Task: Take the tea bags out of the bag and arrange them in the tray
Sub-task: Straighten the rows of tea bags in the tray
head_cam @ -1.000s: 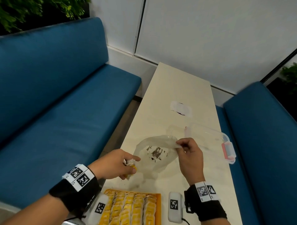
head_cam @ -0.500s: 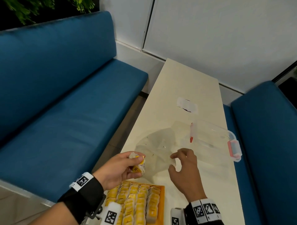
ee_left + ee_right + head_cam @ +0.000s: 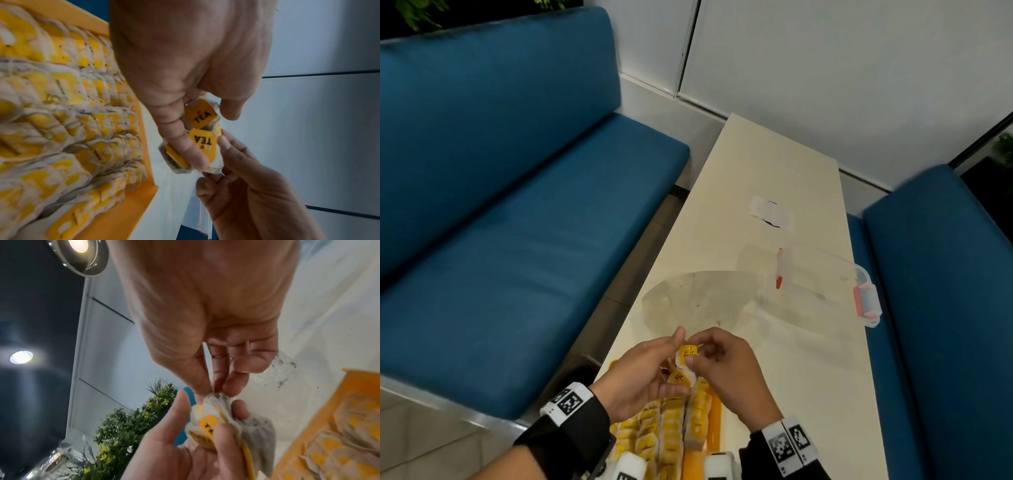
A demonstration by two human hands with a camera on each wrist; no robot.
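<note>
My left hand (image 3: pixel 650 368) holds a small bunch of tea bags (image 3: pixel 684 363) with yellow "TEA" tags just above the far end of the orange tray (image 3: pixel 714 423). My right hand (image 3: pixel 726 366) pinches the top edge of one of these bags (image 3: pixel 216 404). In the left wrist view the left fingers (image 3: pixel 185 138) curl round the bunch (image 3: pixel 202 129). The tray (image 3: pixel 148 191) is packed with rows of tea bags (image 3: pixel 72 113). The clear plastic bag (image 3: pixel 698 298) lies flat on the table beyond my hands, with only dark crumbs visible inside.
A clear lidded box (image 3: pixel 825 284) with red clips sits at the table's right edge. A white paper patch (image 3: pixel 772 214) lies farther back. Blue sofas (image 3: pixel 517 240) flank the narrow cream table (image 3: pixel 774 164).
My right hand let go of the plastic bag and came over to the tea bags in my left hand. Both hands moved back toward the tray. The bag now lies flat.
</note>
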